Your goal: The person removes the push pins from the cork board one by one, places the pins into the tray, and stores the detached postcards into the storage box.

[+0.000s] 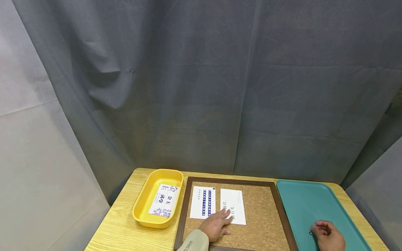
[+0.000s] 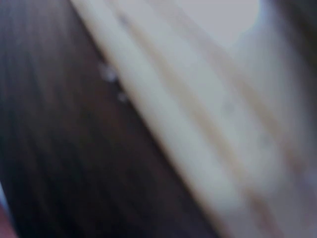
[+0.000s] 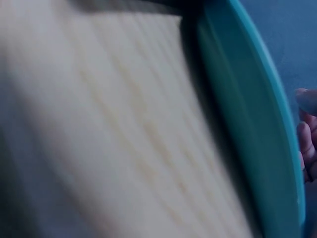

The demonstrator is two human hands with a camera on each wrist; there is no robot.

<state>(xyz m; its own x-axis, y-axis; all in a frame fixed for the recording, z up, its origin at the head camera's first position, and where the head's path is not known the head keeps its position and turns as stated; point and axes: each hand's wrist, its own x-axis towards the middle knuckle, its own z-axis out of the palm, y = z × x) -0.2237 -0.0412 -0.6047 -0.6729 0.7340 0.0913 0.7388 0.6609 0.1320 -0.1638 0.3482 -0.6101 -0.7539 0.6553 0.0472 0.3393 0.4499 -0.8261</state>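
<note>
My left hand (image 1: pixel 216 225) rests on the lower part of a white card (image 1: pixel 233 202) with dark writing, its fingers spread over it. That card lies on a cork board (image 1: pixel 260 216) with a dark wooden frame. Left of it lies another white card (image 1: pixel 198 202) with blue bands of writing; a small dark mark or pin sits at its top right corner. My right hand (image 1: pixel 329 237) is over the teal tray (image 1: pixel 314 198), fingers curled. A small dark item (image 1: pixel 311 233) shows by its fingertips; whether they pinch it is unclear. The right wrist view catches only some fingers (image 3: pixel 308 136).
A yellow tray (image 1: pixel 141 212) holding a card (image 1: pixel 164 200) with purple print stands left of the board on the wooden table (image 1: pixel 116 223). Grey curtains (image 1: pixel 188 104) hang behind the table. The left wrist view is a blurred close-up of the dark frame (image 2: pixel 74 139).
</note>
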